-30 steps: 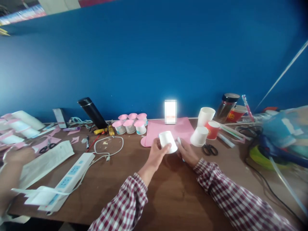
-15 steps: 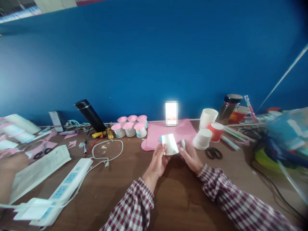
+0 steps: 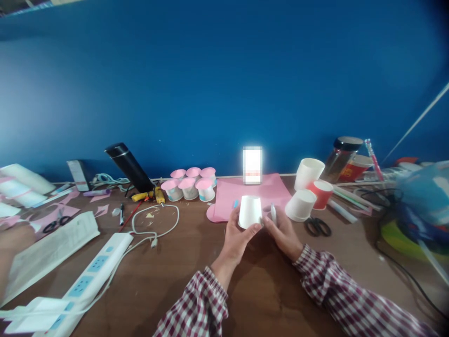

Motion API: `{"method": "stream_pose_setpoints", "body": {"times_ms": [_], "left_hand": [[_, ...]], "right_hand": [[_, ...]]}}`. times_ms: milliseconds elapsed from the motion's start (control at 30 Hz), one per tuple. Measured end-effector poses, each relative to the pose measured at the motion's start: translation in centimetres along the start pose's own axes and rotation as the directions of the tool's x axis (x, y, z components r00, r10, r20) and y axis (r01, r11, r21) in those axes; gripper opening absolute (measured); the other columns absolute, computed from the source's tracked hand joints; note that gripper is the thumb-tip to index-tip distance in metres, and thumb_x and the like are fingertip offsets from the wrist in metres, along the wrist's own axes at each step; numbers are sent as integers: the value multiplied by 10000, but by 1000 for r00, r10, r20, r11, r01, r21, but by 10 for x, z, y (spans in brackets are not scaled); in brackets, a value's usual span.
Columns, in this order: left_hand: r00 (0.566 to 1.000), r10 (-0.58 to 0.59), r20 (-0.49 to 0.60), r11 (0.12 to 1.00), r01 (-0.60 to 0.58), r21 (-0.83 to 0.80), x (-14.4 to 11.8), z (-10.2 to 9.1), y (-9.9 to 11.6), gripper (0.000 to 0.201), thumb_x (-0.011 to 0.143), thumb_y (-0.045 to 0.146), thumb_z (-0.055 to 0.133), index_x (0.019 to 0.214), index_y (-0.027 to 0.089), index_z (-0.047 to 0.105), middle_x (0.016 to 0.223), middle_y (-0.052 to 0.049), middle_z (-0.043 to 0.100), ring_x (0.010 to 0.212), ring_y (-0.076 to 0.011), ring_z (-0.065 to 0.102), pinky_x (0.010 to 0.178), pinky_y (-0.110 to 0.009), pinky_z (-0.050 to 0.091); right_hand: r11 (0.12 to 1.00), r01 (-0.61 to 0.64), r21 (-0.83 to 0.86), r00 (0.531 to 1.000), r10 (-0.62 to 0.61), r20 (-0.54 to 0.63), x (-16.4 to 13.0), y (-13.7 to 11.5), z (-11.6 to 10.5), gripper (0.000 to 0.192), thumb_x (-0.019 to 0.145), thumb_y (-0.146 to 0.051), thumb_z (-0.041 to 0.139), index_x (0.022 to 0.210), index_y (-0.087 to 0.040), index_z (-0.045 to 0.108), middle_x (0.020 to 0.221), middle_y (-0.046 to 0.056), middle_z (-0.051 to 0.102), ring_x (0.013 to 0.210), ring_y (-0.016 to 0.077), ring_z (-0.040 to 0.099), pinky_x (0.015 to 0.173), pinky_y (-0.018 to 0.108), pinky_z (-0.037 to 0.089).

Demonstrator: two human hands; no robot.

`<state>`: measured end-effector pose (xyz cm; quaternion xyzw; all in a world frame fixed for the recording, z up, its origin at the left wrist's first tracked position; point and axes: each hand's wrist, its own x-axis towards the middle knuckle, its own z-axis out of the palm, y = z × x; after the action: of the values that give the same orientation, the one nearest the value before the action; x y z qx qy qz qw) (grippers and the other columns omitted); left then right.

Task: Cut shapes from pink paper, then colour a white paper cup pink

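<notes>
My left hand [image 3: 239, 239] is closed around a white paper cup [image 3: 250, 210], its narrow end up and its wide rim down, thumb across the lower front. Close beside it on the right, my right hand [image 3: 285, 234] grips a slim white pen-like marker [image 3: 273, 213] that points upward; its fingertips come near the cup's rim. Behind both hands lies a sheet of pink paper [image 3: 228, 192] with a small blue piece [image 3: 235, 204] on it. To the right a white paper cup [image 3: 300, 205] rests tilted, next to a red paper cup [image 3: 321, 194] and black-handled scissors [image 3: 317, 227].
Several cups with pink tops [image 3: 189, 188] stand left of the pink paper. A lit phone screen [image 3: 252, 164] leans against the blue partition [image 3: 210, 93]. On the left lie a black flask [image 3: 129, 167], a power strip [image 3: 87, 285] and another person's hand [image 3: 17, 238].
The cup in my left hand has turned more upright, and my left thumb has moved across its lower front. My right hand still holds the marker. The view has shifted slightly.
</notes>
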<state>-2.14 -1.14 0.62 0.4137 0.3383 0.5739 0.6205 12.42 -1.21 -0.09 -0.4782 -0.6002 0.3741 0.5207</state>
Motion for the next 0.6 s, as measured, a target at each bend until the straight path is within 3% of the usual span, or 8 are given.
{"method": "stream_pose_setpoints", "body": {"times_ms": [167,267,367,467,533,600], "left_hand": [[999,22,-26,999,-21,38,0,-1,-2,575,679,297,728,1196,178,506,1051,-90,643,926,-206,603,836,-323,461],[1000,-13,-15,999,13,-36,-1,-1,-3,515,706,320,703,1170,178,530,1032,-94,651,935,-216,605,862,-345,451],[999,-39,2,988,39,-151,-1,1,-2,426,744,352,660,1124,183,566,1053,-90,647,984,-226,595,888,-359,443],[997,-71,27,969,75,-234,0,0,-1,354,785,367,610,1078,171,581,1065,-95,641,999,-235,593,874,-373,455],[995,-95,21,960,97,-262,1,-1,0,335,789,359,606,1060,163,578,1043,-98,647,976,-237,603,856,-378,465],[993,-114,33,952,118,-282,2,-2,0,317,792,352,601,1034,149,578,994,-102,659,937,-239,619,839,-386,472]], "right_hand": [[979,-28,200,1000,29,0,0,-2,3,311,930,-416,316,972,-176,508,610,-34,414,510,109,418,436,225,357],[991,-24,131,998,30,-46,-4,-3,4,287,922,-380,370,1068,-172,503,632,-27,457,535,118,461,465,235,398],[998,13,61,990,-4,-143,-9,-5,5,376,909,-352,436,1247,-212,351,708,-17,546,529,125,521,458,238,427],[995,97,-10,980,-97,-171,-15,-7,3,252,907,-322,454,1139,-225,436,761,7,593,498,118,546,442,233,435],[984,157,-90,977,-168,-130,-20,-10,2,145,905,-298,459,995,-210,533,704,11,590,528,128,563,495,244,460],[969,210,-126,972,-221,-77,-25,-13,1,170,902,-297,458,987,-203,571,708,29,603,608,158,593,573,273,488]]}}
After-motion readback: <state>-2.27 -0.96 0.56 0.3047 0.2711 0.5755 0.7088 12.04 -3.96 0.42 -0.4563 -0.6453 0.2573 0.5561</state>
